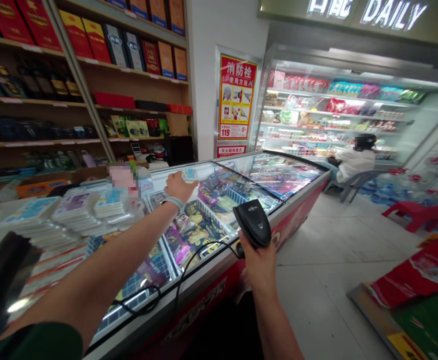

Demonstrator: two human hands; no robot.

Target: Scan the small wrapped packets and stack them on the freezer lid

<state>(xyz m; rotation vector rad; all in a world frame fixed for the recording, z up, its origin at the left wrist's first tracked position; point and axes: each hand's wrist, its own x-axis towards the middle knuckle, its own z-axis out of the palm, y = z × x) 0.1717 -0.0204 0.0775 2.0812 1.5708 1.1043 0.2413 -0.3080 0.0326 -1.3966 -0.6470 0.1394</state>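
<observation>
My right hand (259, 257) is wrapped round the handle of a black barcode scanner (253, 222), held in front of the freezer's near side. A black cable (192, 255) runs from the scanner's base over the freezer edge in loops. My left hand (181, 187), with a light band at the wrist, reaches out over the glass top of the chest freezer (219, 252), its fingers apart. Beneath the glass lie packaged goods (200, 222) in wire baskets. Stacked clear-wrapped packs (74, 207) stand left of my left arm.
Shelves of boxes and bottles (87, 60) line the left wall. A person in a white top (350, 162) sits on a grey chair by the lit refrigerated shelves (335, 117). A red stool (408, 212), water bottles (386, 185) and red packages (417, 270) are on the right.
</observation>
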